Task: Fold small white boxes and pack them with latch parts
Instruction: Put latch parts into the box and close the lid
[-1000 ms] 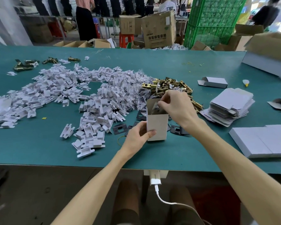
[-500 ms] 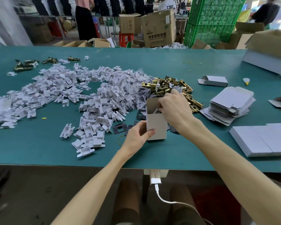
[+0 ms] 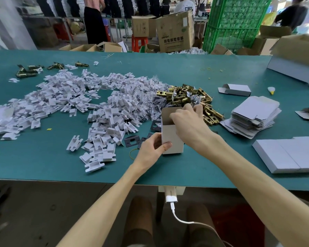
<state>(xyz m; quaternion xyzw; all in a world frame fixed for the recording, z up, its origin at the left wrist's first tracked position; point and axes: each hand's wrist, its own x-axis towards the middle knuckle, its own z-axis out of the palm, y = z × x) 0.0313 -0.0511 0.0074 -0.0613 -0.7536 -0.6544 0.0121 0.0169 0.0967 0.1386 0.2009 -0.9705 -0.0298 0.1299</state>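
A small white box stands upright on the green table, its top open. My left hand grips its lower left side, thumb on the front face. My right hand lies over the open top, fingers curled at the far right rim; what they pinch is hidden. Just behind the box lies a pile of brass latch parts. Black strike plates lie flat to the left of the box.
A wide heap of white cardboard inserts covers the table's left and middle. A stack of flat unfolded boxes sits to the right, closed white boxes nearer the front edge, and one folded box further back.
My right hand has come down from above the opening onto the box's top and shifted slightly right. The left hand and the box have stayed in place.
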